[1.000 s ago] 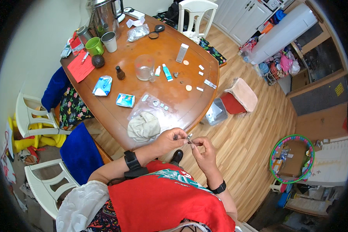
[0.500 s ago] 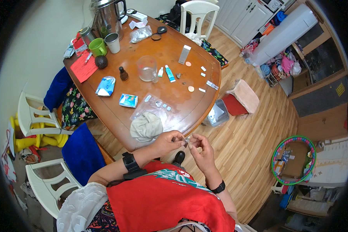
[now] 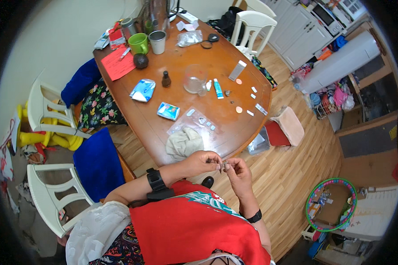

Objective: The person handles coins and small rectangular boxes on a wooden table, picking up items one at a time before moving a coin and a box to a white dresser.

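Note:
My left hand point(image 3: 203, 162) and my right hand point(image 3: 239, 174) meet just off the near edge of the wooden table, fingertips almost touching. Both are pinched closed around a tiny greyish piece point(image 3: 225, 167), too small to name. Beside my left hand, a crumpled pale grey cloth point(image 3: 185, 143) lies on the table. Partly beneath that cloth is a clear plastic sheet point(image 3: 189, 118) with several small pale pieces on it.
On the table point(image 3: 137, 119) stand a glass mug point(image 3: 194, 79), a small dark bottle point(image 3: 166, 80), a teal tube point(image 3: 218, 89), blue-white packets point(image 3: 143, 91), a green mug point(image 3: 138, 43) and a metal cup point(image 3: 157, 43). A pink-covered stool point(image 3: 289, 126) is at the right, white chairs point(image 3: 53, 190) at the left.
My view has swung, so the table and its things appear shifted to the right. Both hands stay together at the table's edge, still pinching, with slightly different finger positions.

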A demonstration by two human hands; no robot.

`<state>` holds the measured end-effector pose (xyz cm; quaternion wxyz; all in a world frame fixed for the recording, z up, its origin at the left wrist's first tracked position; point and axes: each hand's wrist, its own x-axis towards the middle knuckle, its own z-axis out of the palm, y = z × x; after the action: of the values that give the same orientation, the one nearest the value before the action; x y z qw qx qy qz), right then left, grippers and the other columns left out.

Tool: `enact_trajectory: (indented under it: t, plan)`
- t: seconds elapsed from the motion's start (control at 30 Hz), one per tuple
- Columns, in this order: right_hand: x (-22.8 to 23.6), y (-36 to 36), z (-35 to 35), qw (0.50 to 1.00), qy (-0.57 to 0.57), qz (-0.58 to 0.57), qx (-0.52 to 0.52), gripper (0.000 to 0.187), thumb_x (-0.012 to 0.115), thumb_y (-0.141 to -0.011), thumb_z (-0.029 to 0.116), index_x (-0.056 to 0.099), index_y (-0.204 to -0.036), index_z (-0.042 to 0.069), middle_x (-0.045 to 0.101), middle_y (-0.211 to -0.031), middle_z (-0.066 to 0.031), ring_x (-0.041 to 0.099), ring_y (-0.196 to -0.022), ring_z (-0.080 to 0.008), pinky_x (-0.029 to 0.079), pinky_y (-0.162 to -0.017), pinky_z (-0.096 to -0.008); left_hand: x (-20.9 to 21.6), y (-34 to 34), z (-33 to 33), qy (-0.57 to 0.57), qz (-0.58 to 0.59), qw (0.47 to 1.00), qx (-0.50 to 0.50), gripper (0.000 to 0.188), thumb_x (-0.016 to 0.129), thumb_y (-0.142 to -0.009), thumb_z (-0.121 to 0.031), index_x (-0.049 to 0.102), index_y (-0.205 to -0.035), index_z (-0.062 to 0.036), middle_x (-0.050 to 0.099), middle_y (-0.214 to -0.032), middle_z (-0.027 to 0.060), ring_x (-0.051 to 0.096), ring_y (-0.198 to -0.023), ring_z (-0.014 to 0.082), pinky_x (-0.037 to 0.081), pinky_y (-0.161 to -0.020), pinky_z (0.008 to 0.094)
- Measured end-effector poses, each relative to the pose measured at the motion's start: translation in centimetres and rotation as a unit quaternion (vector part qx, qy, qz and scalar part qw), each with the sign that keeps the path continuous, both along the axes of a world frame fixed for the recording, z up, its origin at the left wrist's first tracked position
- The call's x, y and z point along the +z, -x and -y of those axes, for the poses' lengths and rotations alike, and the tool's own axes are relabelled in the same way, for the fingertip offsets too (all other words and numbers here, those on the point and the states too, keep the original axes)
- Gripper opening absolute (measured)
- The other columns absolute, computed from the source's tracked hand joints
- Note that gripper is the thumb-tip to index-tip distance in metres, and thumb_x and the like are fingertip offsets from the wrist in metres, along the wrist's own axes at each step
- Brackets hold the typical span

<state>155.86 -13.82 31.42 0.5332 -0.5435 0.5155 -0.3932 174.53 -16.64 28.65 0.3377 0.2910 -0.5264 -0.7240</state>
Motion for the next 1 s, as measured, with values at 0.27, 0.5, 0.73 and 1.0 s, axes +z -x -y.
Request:
enact_trajectory:
  t: [0.27,0.5,0.73,1.0]
  plan:
    - [0.5,-1.9,0.9,0.995,-0.063,0.081,0.002,0.01,0.058,-0.086,0.006,0.052,-0.094,0.003,0.057,-0.084,0.0007,0.052,-0.075,-0.0051,0.043,-0.067,-0.0189,-2.4,-0.2,-0.1,-0.026,-0.002,0.999,0.033,0.017,0.061,-0.085,-0.013,0.056,-0.099,-0.0039,0.059,-0.09,0.0004,0.053,-0.082,0.0056,0.044,-0.073,0.0216]
    - [0.2,-2.5,2.5,0.996,-0.033,0.077,-0.04,0.007,0.056,-0.087,0.006,0.051,-0.092,0.003,0.054,-0.08,0.0021,0.051,-0.071,-0.0039,0.041,-0.064,-0.0175,0.0,-0.7,0.8,-0.016,0.079,0.992,0.101,0.025,0.063,-0.083,-0.012,0.053,-0.105,-0.0049,0.049,-0.071,-0.0029,0.046,-0.067,0.0037,0.038,-0.059,0.019]
    - [0.4,-3.0,3.6,0.999,-0.016,0.031,-0.012,0.007,0.056,-0.087,0.006,0.051,-0.09,0.004,0.053,-0.079,0.0028,0.048,-0.069,-0.0031,0.04,-0.062,-0.0176,0.1,-1.4,1.3,0.026,0.091,0.99,0.104,0.026,0.062,-0.082,-0.009,0.053,-0.106,-0.005,0.047,-0.069,-0.0033,0.044,-0.063,0.0037,0.037,-0.056,0.0191]
    - [-0.4,-1.7,8.0,0.996,0.032,-0.001,-0.077,0.006,0.057,-0.085,0.004,0.052,-0.088,0.005,0.053,-0.076,0.003,0.047,-0.067,-0.0033,0.039,-0.06,-0.0171,-0.5,-2.9,2.0,0.06,0.12,0.974,0.185,0.021,0.062,-0.083,-0.012,0.055,-0.102,-0.0056,0.047,-0.068,-0.0044,0.043,-0.063,0.0029,0.036,-0.056,0.0189]
